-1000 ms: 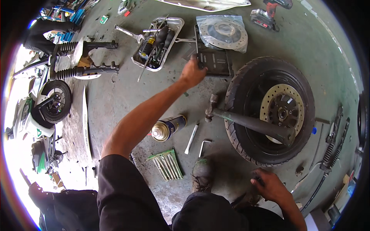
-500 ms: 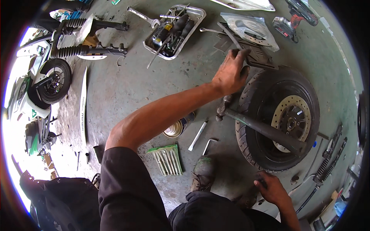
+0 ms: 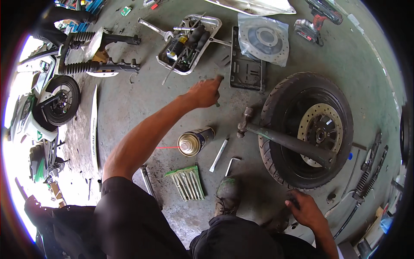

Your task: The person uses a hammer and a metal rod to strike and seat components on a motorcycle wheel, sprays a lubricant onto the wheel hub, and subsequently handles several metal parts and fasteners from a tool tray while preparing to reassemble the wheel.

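My left hand (image 3: 205, 92) hovers over the floor at centre, left of a black slotted rectangular plate (image 3: 246, 73). Its index finger points out and its thumb is apart from it; nothing shows between them. A brake disc in a clear bag (image 3: 266, 39) overlaps the plate's far end. My right hand (image 3: 307, 210) is at lower right, just below the wheel (image 3: 276, 151), with fingers loosely bent, thumb apart and nothing visible in it. The wheel lies flat with a perforated disc at its hub, and a hammer (image 3: 289, 143) rests across it.
A metal tray of tools (image 3: 214, 22) lies beyond my left hand. Nearer are a spray can (image 3: 189, 143), a flat metal bar (image 3: 219, 155), a hex key (image 3: 233, 164) and a green packet of rods (image 3: 186, 182). A cordless drill (image 3: 319, 21) lies far right; motorcycle forks (image 3: 116, 66) stand left.
My left hand has let go of the black plate and drawn back to the left. The plate now lies flat, with the bagged disc shifted on it. My right hand has hardly moved.
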Available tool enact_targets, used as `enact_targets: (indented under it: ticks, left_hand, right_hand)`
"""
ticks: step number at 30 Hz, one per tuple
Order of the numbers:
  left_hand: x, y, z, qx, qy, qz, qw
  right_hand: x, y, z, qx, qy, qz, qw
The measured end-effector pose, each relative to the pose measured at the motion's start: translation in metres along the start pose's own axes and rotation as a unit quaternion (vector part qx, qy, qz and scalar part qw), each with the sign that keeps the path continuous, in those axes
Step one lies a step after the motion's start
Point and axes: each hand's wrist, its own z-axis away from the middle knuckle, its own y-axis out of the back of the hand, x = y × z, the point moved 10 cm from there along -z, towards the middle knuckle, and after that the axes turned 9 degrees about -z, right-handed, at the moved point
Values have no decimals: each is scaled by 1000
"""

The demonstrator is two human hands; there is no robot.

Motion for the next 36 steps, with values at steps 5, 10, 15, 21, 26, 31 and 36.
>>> enact_targets:
  ticks: [5,10,15,21,26,31,36]
  left_hand:
    - [-17,-9,44,-33,-15,31,999]
    - [-48,-13,95,-35,39,100,994]
    - [-100,2,165,-52,157,236,958]
    - [-173,-16,274,124,261,64,955]
    - [-41,-120,294,-33,237,214,947]
    - [57,-126,250,-13,191,128,973]
    - [102,-130,210,-14,113,67,991]
  right_hand:
    - [-65,34,0,51,162,121,978]
    - [-146,71,-13,236,266,280,892]
    - [-155,71,-31,291,261,435,811]
    - [-118,100,-61,275,123,528,794]
    - [-54,24,-71,125,174,312,925]
    - [11,29,-17,121,109,-1,987]
    - [53,10,50,212,174,-95,957]
